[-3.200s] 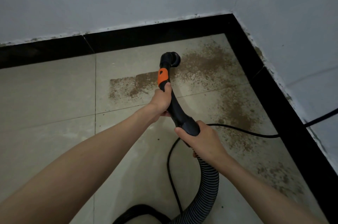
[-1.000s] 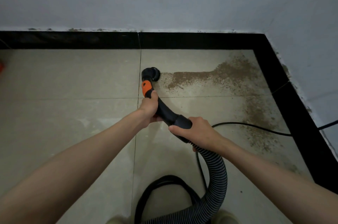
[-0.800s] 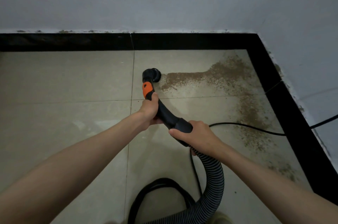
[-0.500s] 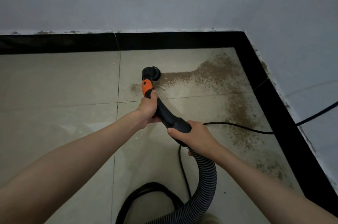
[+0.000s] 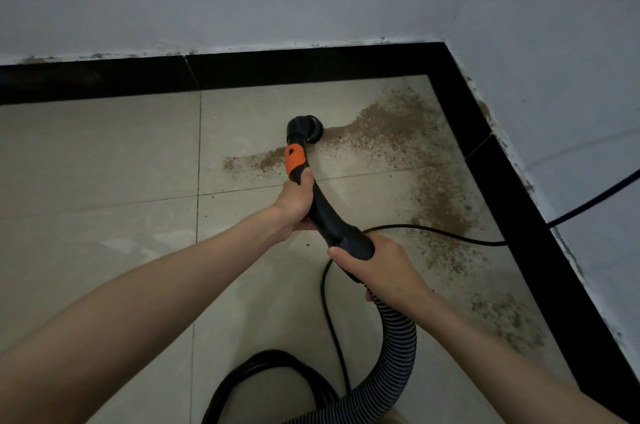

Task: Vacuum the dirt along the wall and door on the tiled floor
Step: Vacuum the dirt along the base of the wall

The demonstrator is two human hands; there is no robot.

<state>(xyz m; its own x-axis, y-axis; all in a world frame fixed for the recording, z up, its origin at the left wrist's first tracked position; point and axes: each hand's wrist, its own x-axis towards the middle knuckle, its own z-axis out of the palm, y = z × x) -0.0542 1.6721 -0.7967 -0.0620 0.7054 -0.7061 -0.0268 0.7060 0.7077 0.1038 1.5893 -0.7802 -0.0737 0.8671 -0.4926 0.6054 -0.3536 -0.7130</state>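
View from above of two bare forearms reaching down over a beige tiled floor (image 5: 104,153) in the corner of a room; the left hand (image 5: 294,203) is wrapped around the upper part of a curved black vacuum handle (image 5: 323,212), its thumb resting just below an orange collar (image 5: 294,158); the right hand (image 5: 372,264) is curled around the thicker lower end of the same handle, where a ribbed grey-and-black hose (image 5: 398,347) joins it and bends away toward the bottom of the view; the round black nozzle (image 5: 304,129) at the tip of the handle is down on the tile, touching the left edge of a wide patch of brown dirt (image 5: 391,132); the dirt spreads from the nozzle toward the corner and then runs down along the right-hand black skirting (image 5: 519,215); a thinner streak of it lies to the left of the orange collar; a black power cord (image 5: 433,231) crosses the dirt and climbs the right-hand white wall (image 5: 571,60); more cord lies looped on the floor at the bottom; another black skirting strip borders the far wall
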